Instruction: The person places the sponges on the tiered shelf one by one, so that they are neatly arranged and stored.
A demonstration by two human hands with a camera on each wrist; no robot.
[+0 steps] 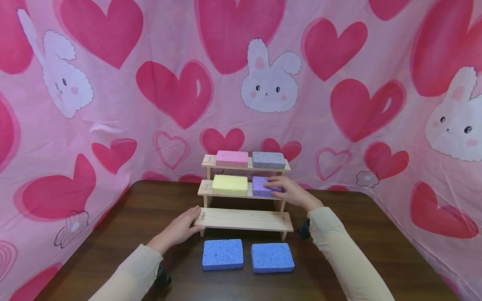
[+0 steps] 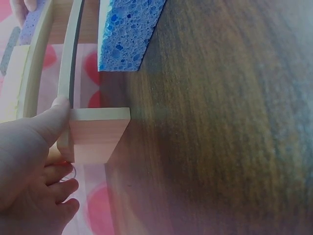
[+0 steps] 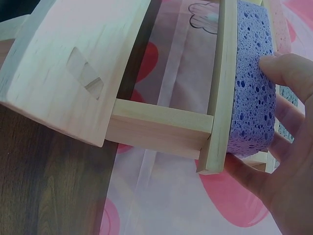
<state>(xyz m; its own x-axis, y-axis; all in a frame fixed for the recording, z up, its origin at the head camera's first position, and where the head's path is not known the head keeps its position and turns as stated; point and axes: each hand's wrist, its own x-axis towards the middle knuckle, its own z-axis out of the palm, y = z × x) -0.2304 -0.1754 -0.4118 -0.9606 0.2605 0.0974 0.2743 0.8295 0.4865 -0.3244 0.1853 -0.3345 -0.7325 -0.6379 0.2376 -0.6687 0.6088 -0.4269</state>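
A three-step wooden rack (image 1: 244, 219) stands on the table. My left hand (image 1: 180, 228) grips the left end of its lowest shelf; in the left wrist view the thumb (image 2: 55, 117) lies along the shelf's edge. On the middle step, my right hand (image 1: 291, 191) holds a purple sponge (image 1: 259, 186) at its right part. The right wrist view has the thumb on the face of this purple sponge (image 3: 252, 83), the other fingers partly hidden behind it. A yellow sponge (image 1: 229, 185) sits to its left on the same step.
On the top step are a pink sponge (image 1: 232, 158) and a grey sponge (image 1: 268, 160). Two blue sponges, one on the left (image 1: 223, 255) and one on the right (image 1: 273, 258), lie on the brown table (image 1: 339, 259) before the rack. A pink heart-patterned cloth (image 1: 226, 117) hangs behind.
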